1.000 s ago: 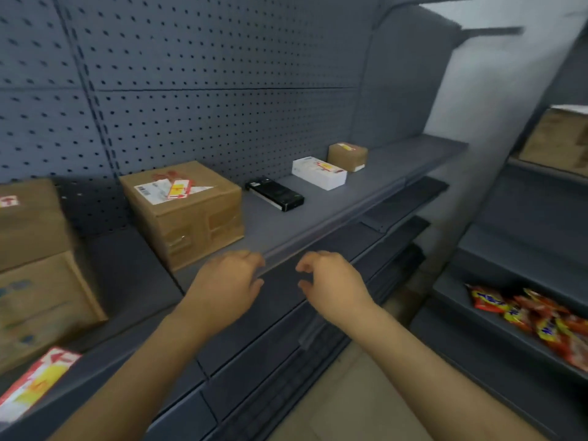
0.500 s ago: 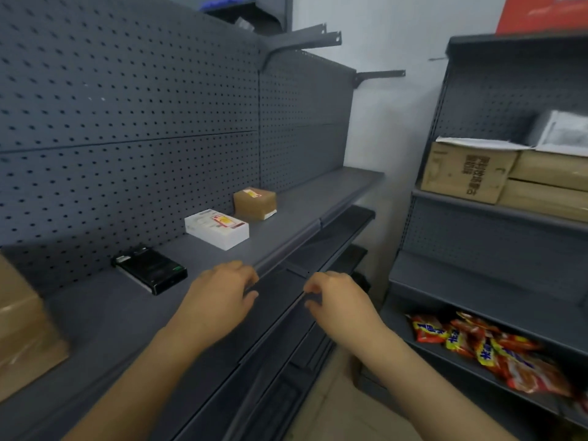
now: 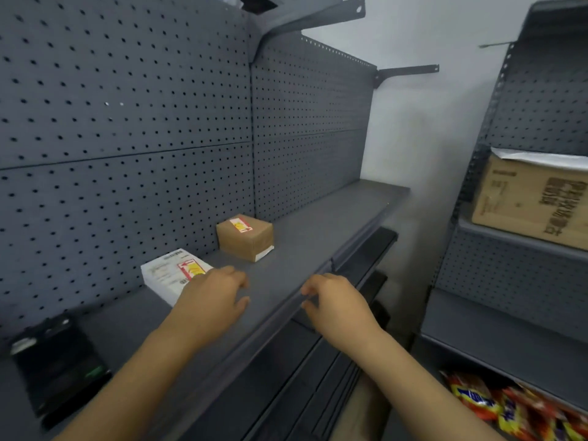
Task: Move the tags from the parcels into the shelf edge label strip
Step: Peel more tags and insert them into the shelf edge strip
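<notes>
Both hands have shifted along the shelf; left hand (image 3: 211, 302) and right hand (image 3: 337, 305) hover loosely curled, empty. The tag (image 3: 192, 270) atop the white parcel (image 3: 165, 276) looks light, flimsy: pinch an edge.

A grey pegboard back panel (image 3: 127, 122) stands behind the shelving. Two bare shelf brackets (image 3: 409, 71) project from its top edge. To the right, a second shelf unit (image 3: 509, 319) carries a printed cardboard carton (image 3: 531, 202) on an upper level and red-and-yellow snack packets (image 3: 496, 405) on a lower level.
</notes>
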`<state>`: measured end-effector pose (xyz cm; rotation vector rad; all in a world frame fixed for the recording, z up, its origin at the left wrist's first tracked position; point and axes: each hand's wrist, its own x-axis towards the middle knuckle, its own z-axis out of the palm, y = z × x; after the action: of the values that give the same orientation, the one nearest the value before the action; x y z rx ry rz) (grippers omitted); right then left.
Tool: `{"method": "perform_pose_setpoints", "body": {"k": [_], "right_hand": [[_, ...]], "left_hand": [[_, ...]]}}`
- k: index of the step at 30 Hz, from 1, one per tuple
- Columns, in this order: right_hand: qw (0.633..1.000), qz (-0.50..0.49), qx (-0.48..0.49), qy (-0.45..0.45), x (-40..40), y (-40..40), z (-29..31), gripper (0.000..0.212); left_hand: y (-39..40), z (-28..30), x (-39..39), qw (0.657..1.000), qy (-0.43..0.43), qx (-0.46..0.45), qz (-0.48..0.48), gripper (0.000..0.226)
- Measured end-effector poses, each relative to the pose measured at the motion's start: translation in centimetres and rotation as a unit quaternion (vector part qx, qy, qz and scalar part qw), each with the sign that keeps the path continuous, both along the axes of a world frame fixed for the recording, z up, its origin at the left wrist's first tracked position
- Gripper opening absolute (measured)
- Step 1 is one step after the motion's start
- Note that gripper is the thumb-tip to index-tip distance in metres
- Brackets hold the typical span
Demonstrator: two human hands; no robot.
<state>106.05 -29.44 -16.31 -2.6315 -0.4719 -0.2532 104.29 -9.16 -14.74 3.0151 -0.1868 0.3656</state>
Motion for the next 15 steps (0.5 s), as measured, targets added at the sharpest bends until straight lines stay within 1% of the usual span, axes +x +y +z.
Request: {"method": "perform_pose_setpoints", "body": {"k": [4,9,11,15], "right_hand": [[1.0,-0.001,0.009,-0.007,6.7,0.7,0.7,0.024],[1.0,0.019,0.011,0.022,14.3,1.3,-0.1,0.022],[0.999,0.034,0.027,0.022,17.7,1.6,-0.1,0.021],[0.996,0.082,0.028,0.015,24.2,3.0,-0.1,0.02]], "left_hand": [[0.9,0.9,6.7,1.0,0.002,0.023,0.013,0.025],[1.3,0.8,13.4,0.999,0.015,0.026,0.046,0.026],[1.6,0.7,16.1,0.997,0.017,0.032,0.068,0.027],[2.4,0.6,20.9,0.992,0.002,0.03,0.12,0.023]]}}
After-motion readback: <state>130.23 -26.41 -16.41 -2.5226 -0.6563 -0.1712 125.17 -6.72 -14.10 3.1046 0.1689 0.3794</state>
